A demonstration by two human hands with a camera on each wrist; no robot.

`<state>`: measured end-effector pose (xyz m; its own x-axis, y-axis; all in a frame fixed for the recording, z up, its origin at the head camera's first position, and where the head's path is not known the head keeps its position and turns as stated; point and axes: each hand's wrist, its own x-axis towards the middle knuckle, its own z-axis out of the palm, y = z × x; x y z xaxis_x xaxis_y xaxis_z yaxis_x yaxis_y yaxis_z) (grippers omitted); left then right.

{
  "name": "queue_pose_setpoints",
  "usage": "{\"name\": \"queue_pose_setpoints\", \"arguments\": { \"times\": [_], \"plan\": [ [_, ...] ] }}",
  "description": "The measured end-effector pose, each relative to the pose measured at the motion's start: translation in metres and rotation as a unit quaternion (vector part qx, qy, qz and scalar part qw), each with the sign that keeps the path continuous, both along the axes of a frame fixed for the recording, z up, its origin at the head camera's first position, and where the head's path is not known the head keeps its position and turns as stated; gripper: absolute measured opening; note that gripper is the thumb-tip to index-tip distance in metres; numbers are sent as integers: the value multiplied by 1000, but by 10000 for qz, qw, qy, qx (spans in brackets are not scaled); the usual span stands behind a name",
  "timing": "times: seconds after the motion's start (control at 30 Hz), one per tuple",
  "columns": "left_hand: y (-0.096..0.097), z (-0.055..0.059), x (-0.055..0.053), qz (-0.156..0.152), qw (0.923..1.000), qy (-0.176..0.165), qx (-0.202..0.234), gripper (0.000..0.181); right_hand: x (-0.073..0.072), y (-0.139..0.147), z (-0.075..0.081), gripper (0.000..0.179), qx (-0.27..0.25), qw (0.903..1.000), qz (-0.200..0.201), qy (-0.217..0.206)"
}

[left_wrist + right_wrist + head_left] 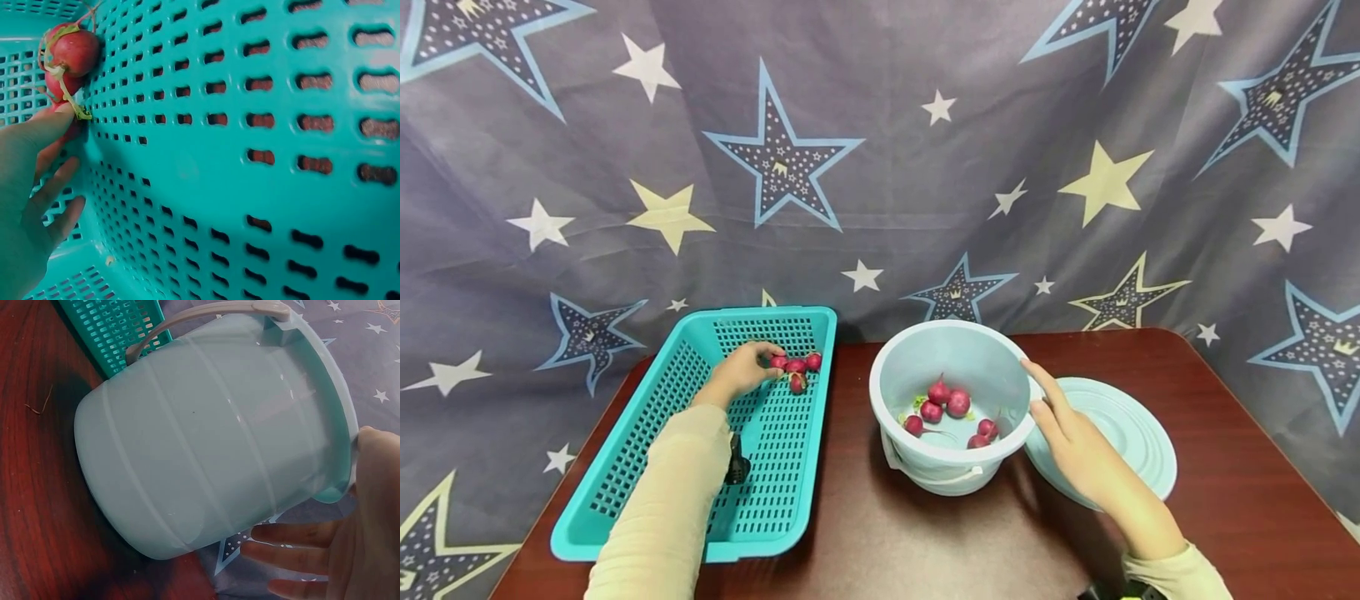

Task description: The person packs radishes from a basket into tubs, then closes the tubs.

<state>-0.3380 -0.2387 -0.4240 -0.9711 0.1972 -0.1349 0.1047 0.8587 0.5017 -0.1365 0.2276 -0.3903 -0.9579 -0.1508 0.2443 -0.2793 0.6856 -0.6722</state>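
Observation:
A turquoise basket [752, 550] stands on the left of the table. In its far right corner lie several red radishes [797, 383], some with short green stems. My left hand [741, 373] reaches in and pinches one radish [74, 130] between thumb and index finger; the hand partly hides it. A pale blue bucket [951, 471] stands upright right of the basket, with several radishes [958, 403] on its bottom. At the bucket's right rim, my right hand [1078, 446] holds the edge, its other fingers [287, 557] stretched out beside the outer wall.
A round pale blue lid [1131, 433] lies on the brown table [880, 550], right of the bucket and partly under my right arm. The bucket's handle [206, 309] hangs down its side. Behind the table hangs a grey star-patterned cloth [865, 208].

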Motion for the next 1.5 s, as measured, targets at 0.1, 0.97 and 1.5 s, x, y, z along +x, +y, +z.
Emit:
{"name": "queue_pose_setpoints", "arguments": {
  "times": [0.1,0.97,1.5],
  "plan": [
    [-1,0,-1,52,9999,62,-91,39,1,0,1,52,-21,10000,-2,-14],
    [-12,28,19,-87,9989,443,-135,33,1,-2,0,52,57,10000,-48,-27],
    [-14,57,39,-441,9960,660,414,34,2,-1,2,51,79,10000,-1,-36]
  ]
}}
